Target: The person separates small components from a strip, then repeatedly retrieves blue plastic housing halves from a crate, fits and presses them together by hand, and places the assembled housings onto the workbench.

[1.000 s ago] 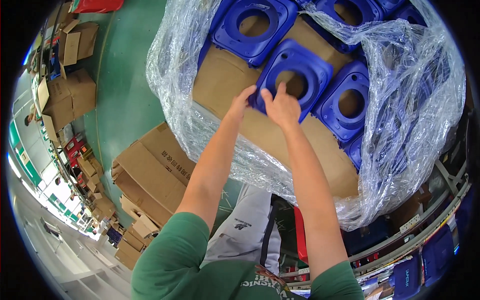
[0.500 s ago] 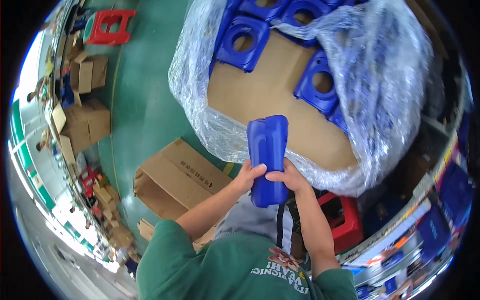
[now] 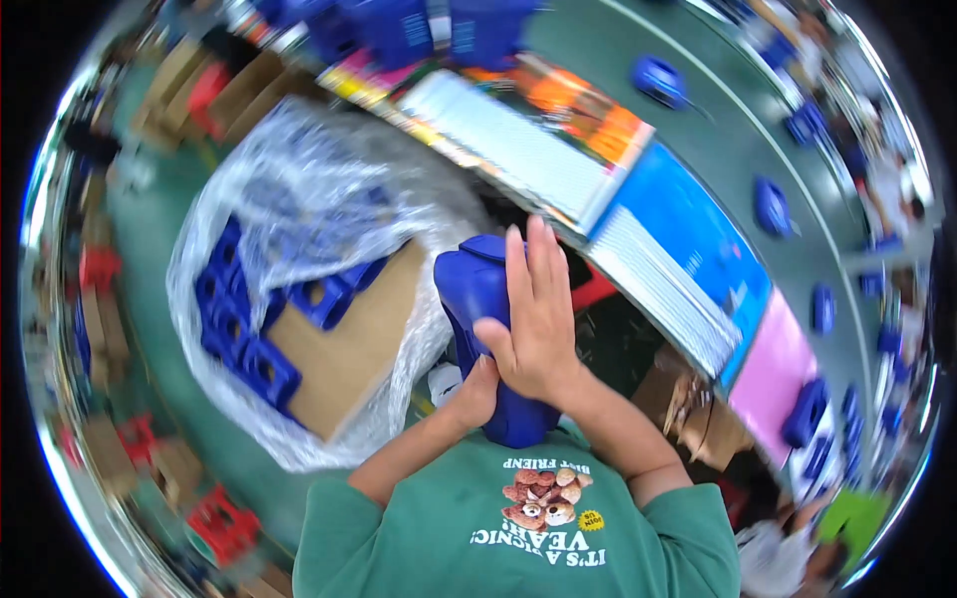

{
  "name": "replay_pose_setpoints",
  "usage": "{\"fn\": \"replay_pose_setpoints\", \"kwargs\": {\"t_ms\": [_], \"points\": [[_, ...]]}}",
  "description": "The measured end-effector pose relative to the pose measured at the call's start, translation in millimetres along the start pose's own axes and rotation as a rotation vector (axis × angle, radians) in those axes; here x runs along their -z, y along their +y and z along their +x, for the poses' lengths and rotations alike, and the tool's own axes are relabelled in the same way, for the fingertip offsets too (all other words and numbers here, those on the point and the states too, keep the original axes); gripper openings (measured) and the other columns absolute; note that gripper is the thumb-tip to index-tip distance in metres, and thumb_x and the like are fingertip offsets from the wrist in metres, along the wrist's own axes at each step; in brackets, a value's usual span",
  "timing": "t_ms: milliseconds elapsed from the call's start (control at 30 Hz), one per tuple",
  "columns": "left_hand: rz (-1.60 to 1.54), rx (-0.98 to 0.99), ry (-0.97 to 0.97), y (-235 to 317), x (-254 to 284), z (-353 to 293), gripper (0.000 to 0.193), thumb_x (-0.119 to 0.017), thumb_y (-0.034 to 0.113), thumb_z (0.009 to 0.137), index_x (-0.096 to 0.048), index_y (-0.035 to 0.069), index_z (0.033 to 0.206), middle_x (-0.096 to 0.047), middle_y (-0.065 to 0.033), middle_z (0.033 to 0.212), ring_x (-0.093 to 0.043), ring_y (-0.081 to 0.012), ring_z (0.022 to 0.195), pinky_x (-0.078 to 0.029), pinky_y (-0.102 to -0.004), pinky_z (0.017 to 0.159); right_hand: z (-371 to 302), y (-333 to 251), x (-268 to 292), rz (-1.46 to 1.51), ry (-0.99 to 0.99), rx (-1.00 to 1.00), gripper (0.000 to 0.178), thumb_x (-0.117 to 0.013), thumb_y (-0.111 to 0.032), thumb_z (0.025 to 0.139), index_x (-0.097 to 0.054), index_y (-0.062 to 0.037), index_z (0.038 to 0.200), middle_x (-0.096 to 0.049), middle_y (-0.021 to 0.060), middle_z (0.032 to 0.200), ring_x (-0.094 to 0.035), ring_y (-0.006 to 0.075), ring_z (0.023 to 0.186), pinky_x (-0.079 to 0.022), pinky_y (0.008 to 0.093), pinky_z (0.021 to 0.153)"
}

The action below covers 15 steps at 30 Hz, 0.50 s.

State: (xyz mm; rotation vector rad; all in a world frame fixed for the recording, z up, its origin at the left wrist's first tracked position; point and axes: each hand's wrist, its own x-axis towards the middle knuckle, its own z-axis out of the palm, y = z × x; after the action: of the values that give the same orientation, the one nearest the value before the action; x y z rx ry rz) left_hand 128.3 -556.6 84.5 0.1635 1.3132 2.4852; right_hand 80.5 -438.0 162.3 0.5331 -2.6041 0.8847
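A long, hollow-looking blue plastic housing (image 3: 467, 289) stands in front of my chest, its far end tilted up. Its near end reaches my green shirt. My left hand (image 3: 473, 401) grips it along the left side; the thumb shows, while the other fingers are hidden behind the plastic. Over the housing's right side my right hand (image 3: 538, 329) is spread flat, fingers stretched out and thumb apart, covering part of it. Whether the right palm presses on the plastic, I cannot tell.
To the left is a large clear plastic bag (image 3: 299, 456) around a cardboard sheet (image 3: 351, 359) and several blue housings with round holes (image 3: 321, 299). A bench with paper stacks (image 3: 518, 140) runs diagonally on the right. Beyond it, a green conveyor (image 3: 733, 149) carries blue devices (image 3: 660, 80).
I have turned right, so the bag is now on my left and the bench ahead. My right hand has let go its grip and opened flat over the housing.
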Motion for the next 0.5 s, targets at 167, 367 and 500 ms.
{"fn": "replay_pose_setpoints", "kwargs": {"t_ms": [167, 367, 500], "points": [[0.051, -0.002, -0.351, -35, -102, 54, 0.082, -0.027, 0.062, 0.091, -0.023, -0.002, 0.141, -0.029, -0.0130, 0.146, -0.030, -0.0246, 0.134, -0.025, -0.0387, 0.110, -61, 39, 96, -0.109, 0.077, -0.146, 0.081, -0.041, -0.056, 0.086, -0.028, 0.0019, 0.140, -0.023, 0.0251, 0.145, -0.021, 0.0423, 0.135, -0.020, 0.0488, 0.109], [0.474, 0.325, -0.646, -75, -148, 98, 0.065, -0.028, 0.047, 0.098, -0.017, 0.004, 0.145, -0.027, -0.0090, 0.146, -0.025, -0.0213, 0.135, -0.023, -0.0351, 0.110, -89, 98, 171, -0.145, 0.507, -0.371, 0.074, -0.049, -0.045, 0.087, -0.028, 0.0046, 0.138, -0.024, 0.0275, 0.143, -0.022, 0.0440, 0.133, -0.021, 0.0496, 0.108], [0.319, 0.384, -0.648, -104, -208, 138, 0.065, -0.029, 0.048, 0.098, -0.017, 0.005, 0.145, -0.028, -0.0082, 0.146, -0.029, -0.0220, 0.133, -0.025, -0.0352, 0.109, -95, 136, 205, -0.308, 0.615, -0.522, 0.073, -0.045, -0.047, 0.089, -0.026, 0.0029, 0.140, -0.022, 0.0277, 0.144, -0.024, 0.0442, 0.133, -0.021, 0.0476, 0.109]]}}
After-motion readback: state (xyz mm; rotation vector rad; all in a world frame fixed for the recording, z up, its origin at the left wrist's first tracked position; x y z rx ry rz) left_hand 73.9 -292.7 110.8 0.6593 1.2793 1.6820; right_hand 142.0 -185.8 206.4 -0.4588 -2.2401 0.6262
